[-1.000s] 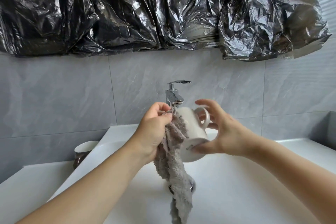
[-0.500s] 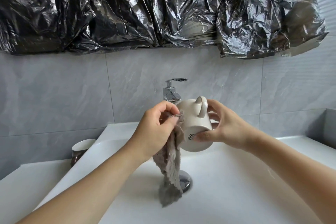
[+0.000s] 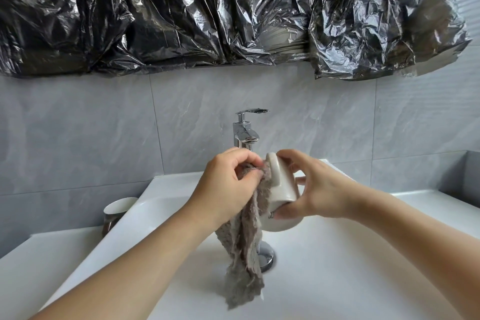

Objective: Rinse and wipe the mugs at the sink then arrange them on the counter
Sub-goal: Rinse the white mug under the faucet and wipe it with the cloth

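My right hand (image 3: 315, 189) holds a cream mug (image 3: 281, 189) above the white sink basin (image 3: 324, 267), tilted with its base toward me and its handle turned up and to the left. My left hand (image 3: 224, 187) pinches a grey cloth (image 3: 246, 249) against the mug's left side by the handle. The rest of the cloth hangs down over the basin. The mug's opening is hidden from me. A second mug (image 3: 115, 213), brown with a white inside, stands on the counter (image 3: 39, 267) left of the basin.
A chrome faucet (image 3: 245, 132) rises just behind the held mug, with no water visible. The chrome drain (image 3: 266, 258) sits below the cloth. Crumpled black plastic sheeting (image 3: 207, 13) covers the wall above grey tiles. The counter continues to the right (image 3: 428, 202).
My right hand has turned the mug so its handle swung from the right, over the top, to the left against the cloth. My left hand kept the cloth on it.
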Tool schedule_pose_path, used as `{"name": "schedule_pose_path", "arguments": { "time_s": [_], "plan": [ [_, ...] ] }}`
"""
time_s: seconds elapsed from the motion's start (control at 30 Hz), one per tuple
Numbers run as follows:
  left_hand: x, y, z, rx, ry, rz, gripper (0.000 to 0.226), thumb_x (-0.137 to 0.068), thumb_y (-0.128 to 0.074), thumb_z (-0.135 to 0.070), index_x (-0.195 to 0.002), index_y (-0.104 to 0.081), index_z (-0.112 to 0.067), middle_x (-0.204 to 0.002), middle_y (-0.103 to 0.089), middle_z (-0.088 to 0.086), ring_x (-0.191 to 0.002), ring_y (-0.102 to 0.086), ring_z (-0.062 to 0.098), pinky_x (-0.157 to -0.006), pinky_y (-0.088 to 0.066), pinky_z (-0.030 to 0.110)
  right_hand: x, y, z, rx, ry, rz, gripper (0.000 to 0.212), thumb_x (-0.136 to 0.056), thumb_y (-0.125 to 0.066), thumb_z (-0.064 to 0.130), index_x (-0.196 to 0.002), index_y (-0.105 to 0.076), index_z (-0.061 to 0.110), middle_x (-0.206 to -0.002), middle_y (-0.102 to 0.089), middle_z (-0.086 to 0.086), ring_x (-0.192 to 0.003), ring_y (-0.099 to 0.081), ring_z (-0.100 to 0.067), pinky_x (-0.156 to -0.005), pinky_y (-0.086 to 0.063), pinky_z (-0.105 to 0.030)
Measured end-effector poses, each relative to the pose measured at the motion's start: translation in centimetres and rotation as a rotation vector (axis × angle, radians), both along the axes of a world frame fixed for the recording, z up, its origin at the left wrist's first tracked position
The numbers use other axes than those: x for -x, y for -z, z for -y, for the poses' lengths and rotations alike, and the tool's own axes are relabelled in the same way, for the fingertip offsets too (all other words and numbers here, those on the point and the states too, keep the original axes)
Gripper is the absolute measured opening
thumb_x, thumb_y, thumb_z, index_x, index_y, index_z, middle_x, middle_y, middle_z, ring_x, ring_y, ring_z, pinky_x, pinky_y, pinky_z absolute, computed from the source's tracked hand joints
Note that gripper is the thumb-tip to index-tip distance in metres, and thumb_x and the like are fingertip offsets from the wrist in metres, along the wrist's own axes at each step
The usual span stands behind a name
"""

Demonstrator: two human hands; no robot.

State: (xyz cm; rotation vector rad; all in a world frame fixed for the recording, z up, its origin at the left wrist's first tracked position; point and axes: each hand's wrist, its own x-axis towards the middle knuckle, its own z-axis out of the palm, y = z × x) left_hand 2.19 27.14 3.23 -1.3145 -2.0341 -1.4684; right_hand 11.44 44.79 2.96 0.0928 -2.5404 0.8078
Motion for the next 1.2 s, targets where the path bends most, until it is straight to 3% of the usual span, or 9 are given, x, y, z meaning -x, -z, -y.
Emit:
{"name": "schedule_pose_path", "arguments": {
  "time_s": [0.07,0.17,0.37,0.6,0.7,0.8,0.93,1.03,1.2],
  "plan": [
    [-0.7,-0.1,0.0,0.048,0.087,-0.031,0.022,-0.083,-0.070,-0.001,-0.078,-0.070,-0.023,-0.084,-0.064,-0.010,-0.076,-0.061,0.007,-0.074,-0.044,0.014,-0.1,-0.1,-0.2,0.017,0.011,-0.023,0.093,-0.039,-0.083,0.051,-0.123,-0.046,0.035,-0.117,-0.057,0.015,-0.111,-0.056,-0.003,-0.095,-0.050,-0.020],
    [-0.7,-0.3,0.2,0.059,0.126,-0.034,0.026,-0.082,-0.071,-0.001,-0.077,-0.070,-0.026,-0.082,-0.064,-0.013,-0.074,-0.059,-0.001,-0.074,-0.042,0.011,0.1,0.1,-0.3,0.019,0.019,-0.030,0.093,-0.038,-0.076,0.054,-0.123,-0.043,0.039,-0.119,-0.057,0.015,-0.112,-0.056,-0.005,-0.094,-0.049,-0.019],
    [-0.4,0.1,0.0,0.073,0.061,0.007,0.007,-0.079,-0.069,-0.017,-0.076,-0.070,-0.023,-0.066,-0.060,-0.013,-0.062,-0.055,0.010,-0.065,-0.047,0.024,0.6,0.3,-0.7,0.056,0.061,-0.039,0.085,-0.041,-0.072,0.048,-0.122,-0.051,0.032,-0.110,-0.060,0.008,-0.105,-0.061,-0.016,-0.091,-0.055,-0.044],
    [-0.6,0.4,0.0,0.066,0.072,-0.246,0.011,-0.080,-0.068,-0.013,-0.082,-0.074,-0.022,-0.083,-0.064,-0.010,-0.072,-0.061,0.017,-0.071,-0.050,0.032,0.8,0.1,-0.8,0.035,0.135,0.019,0.079,-0.042,-0.071,0.054,-0.115,-0.057,0.026,-0.101,-0.062,0.004,-0.096,-0.061,-0.019,-0.085,-0.054,-0.045],
    [-0.6,0.0,0.1,0.027,0.047,-0.346,0.014,-0.083,-0.066,-0.006,-0.083,-0.068,-0.020,-0.087,-0.059,-0.013,-0.071,-0.059,0.018,-0.065,-0.047,0.026,1.0,0.0,-0.8,0.219,0.186,0.048,0.078,-0.041,-0.073,0.050,-0.113,-0.057,0.025,-0.099,-0.066,0.000,-0.093,-0.065,-0.022,-0.086,-0.055,-0.043],
    [-0.7,0.1,-0.2,0.017,-0.075,-0.450,0.012,-0.085,-0.065,-0.003,-0.087,-0.064,-0.015,-0.091,-0.057,-0.008,-0.077,-0.055,0.011,-0.067,-0.039,0.015,1.0,-0.2,-1.2,0.482,0.175,0.072,0.080,-0.042,-0.082,0.050,-0.110,-0.060,0.016,-0.104,-0.070,-0.012,-0.101,-0.069,-0.032,-0.093,-0.055,-0.053],
    [-0.6,0.7,-0.8,0.017,-0.114,-0.427,0.010,-0.086,-0.069,-0.013,-0.096,-0.068,-0.015,-0.098,-0.056,-0.008,-0.090,-0.057,0.012,-0.079,-0.044,0.018,0.7,-0.6,-1.1,0.552,0.161,0.128,0.077,-0.044,-0.079,0.058,-0.105,-0.067,0.014,-0.101,-0.075,-0.012,-0.091,-0.071,-0.027,-0.092,-0.057,-0.049],
    [-0.8,1.0,-0.8,0.115,-0.109,-0.401,0.035,-0.084,-0.073,-0.022,-0.118,-0.066,-0.020,-0.113,-0.049,-0.011,-0.107,-0.051,0.012,-0.086,-0.043,0.019,0.6,-0.7,-1.3,0.587,0.111,0.140,0.060,-0.061,-0.072,0.053,-0.104,-0.071,0.011,-0.093,-0.075,-0.009,-0.081,-0.068,-0.019,-0.092,-0.056,-0.048],
    [-1.0,1.1,-1.0,0.082,-0.136,-0.383,0.032,-0.084,-0.073,-0.013,-0.115,-0.068,-0.017,-0.113,-0.051,-0.007,-0.096,-0.051,0.014,-0.082,-0.040,0.018,0.8,-0.4,-1.4,0.586,0.097,0.171,0.061,-0.062,-0.070,0.066,-0.100,-0.079,0.019,-0.099,-0.077,-0.008,-0.091,-0.071,-0.023,-0.091,-0.059,-0.046]
  ]
}}
